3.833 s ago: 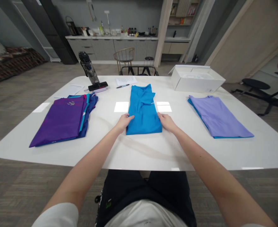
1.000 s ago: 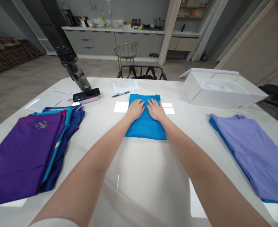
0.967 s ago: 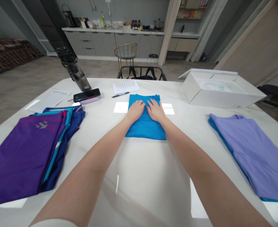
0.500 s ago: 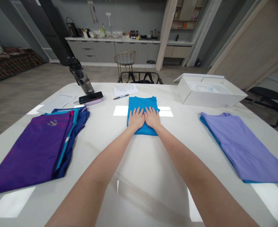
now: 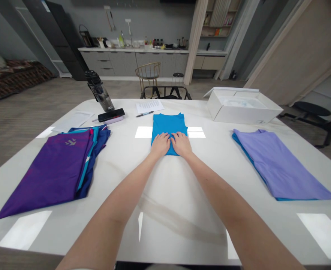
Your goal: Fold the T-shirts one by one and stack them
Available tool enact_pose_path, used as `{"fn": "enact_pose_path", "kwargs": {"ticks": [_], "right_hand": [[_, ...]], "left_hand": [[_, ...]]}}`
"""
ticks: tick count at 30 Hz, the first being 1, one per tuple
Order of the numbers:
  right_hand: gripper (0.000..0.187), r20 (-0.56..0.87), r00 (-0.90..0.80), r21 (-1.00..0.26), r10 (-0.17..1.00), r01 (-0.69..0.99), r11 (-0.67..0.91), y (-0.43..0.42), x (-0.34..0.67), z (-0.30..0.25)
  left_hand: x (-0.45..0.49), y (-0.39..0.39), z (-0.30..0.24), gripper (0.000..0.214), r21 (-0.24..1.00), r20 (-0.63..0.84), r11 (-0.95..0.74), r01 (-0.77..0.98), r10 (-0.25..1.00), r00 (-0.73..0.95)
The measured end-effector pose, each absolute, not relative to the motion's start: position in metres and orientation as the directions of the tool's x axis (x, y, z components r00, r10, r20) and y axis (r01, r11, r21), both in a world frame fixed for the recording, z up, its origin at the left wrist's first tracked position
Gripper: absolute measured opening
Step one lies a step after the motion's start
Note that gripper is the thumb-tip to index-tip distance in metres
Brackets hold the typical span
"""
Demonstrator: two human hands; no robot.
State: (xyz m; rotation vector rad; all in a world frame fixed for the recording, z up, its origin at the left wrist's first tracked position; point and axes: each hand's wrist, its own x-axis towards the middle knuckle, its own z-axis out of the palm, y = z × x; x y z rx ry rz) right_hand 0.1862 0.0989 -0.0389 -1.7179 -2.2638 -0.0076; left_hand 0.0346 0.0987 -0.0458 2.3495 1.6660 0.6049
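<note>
Left hand (image 5: pixel 160 145), right hand (image 5: pixel 181 144), both flat and open on a folded blue shirt (image 5: pixel 168 125), white table (image 5: pixel 171 187), purple shirt stack (image 5: pixel 61 165) left, lilac shirt (image 5: pixel 277 165) right

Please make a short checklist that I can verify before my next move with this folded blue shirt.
1. Left hand and right hand rest flat on the folded blue shirt: ok.
2. Near edge of the shirt lies straight: cannot tell, the hands cover much of it.
3. Surface under the hands is smooth: cannot tell, it is hidden.
4. Shirt stands apart from the purple stack of clothes and the lavender shirt: ok.
5. Pen does not touch the shirt: ok.
</note>
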Motion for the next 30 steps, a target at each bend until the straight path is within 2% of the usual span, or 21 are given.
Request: {"fn": "enact_pose_path", "kwargs": {"ticks": [4,16,20,25,30], "right_hand": [[0.056,0.185,-0.253,-0.18,0.95,0.941,0.285,0.087,0.189,-0.045],[0.065,-0.056,-0.245,-0.152,0.968,0.96,0.234,0.056,0.204,-0.039],[0.067,-0.096,-0.242,-0.159,0.965,0.961,0.225,0.045,0.209,-0.037],[0.067,-0.134,-0.271,-0.176,0.953,0.953,0.246,0.026,0.217,-0.034],[0.062,-0.115,-0.302,-0.161,0.946,0.946,0.282,0.0,0.224,-0.033]], "left_hand": [[0.035,0.082,-0.046,0.054,0.372,0.164,-0.305,0.877,0.951,0.262],[0.016,0.06,-0.044,0.07,0.253,0.049,-0.352,0.901,0.935,0.351],[0.008,0.05,-0.046,0.073,0.211,0.028,-0.377,0.902,0.924,0.38],[-0.001,0.033,-0.047,0.078,0.219,0.015,-0.395,0.892,0.916,0.401],[-0.01,0.007,-0.045,0.072,0.219,0.024,-0.451,0.865,0.889,0.457]]}}
